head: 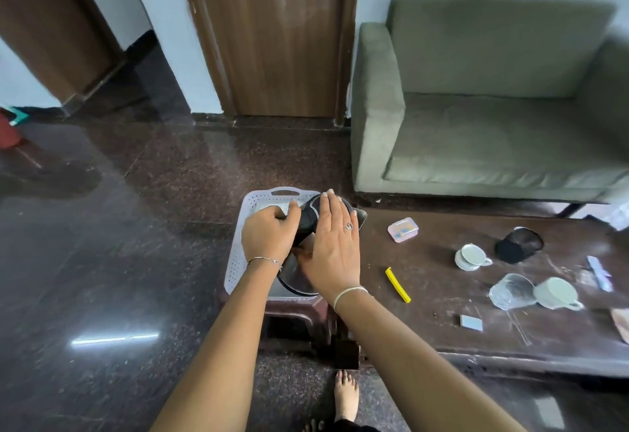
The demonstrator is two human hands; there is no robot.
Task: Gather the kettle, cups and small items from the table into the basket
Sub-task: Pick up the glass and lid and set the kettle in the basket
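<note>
The kettle [308, 224] and both hands fill the basket [238, 254]; the table's [442, 322] near edge by the yellow clip [397, 284] is free.

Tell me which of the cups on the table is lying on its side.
The pale cup nearest the clear glass jug lies tipped over. The other cup, beside the black mesh holder, stands upright on its saucer.
</note>
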